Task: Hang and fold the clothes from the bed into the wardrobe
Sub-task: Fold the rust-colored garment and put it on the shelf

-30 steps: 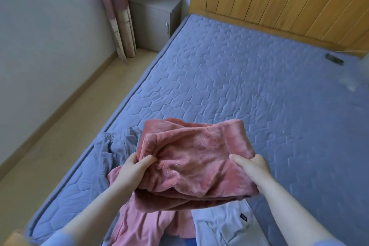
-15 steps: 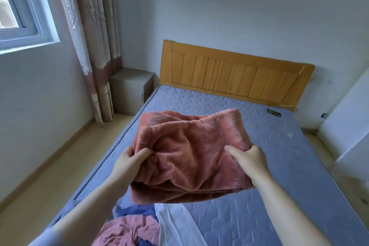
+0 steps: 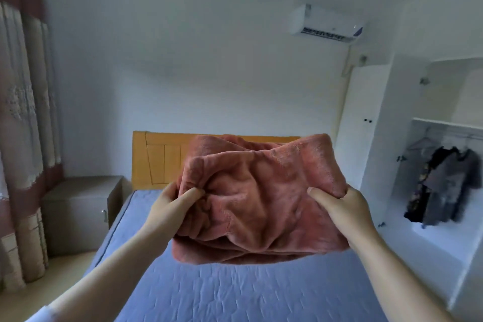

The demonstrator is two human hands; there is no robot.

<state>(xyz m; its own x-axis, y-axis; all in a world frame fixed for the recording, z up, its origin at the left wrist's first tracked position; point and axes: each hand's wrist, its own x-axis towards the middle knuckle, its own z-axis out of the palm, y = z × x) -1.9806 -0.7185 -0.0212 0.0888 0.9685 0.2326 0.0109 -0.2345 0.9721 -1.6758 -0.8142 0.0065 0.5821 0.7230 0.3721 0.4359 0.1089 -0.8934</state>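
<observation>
Both gripping: the left hand (image 3: 170, 206) pinched the folded pink fleece (image 3: 261, 198) at its left edge, thumb on top; the right hand (image 3: 342, 208) clamped its right edge. The bundle hung between them, long axis left-to-right, above the bed (image 3: 235, 293), with the wardrobe (image 3: 371, 165) beyond the right hand.

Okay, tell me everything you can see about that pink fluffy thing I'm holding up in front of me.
The dusty-pink plush fleece garment is folded into a thick, roughly rectangular bundle of several layers, its surface soft, fuzzy and creased. It is held in the air above the blue quilted mattress and touches only the hands: the left hand pinches its left edge, thumb on top, and the right hand grips its right edge likewise. The lower layers sag a little. What kind of garment it is cannot be told.
</observation>
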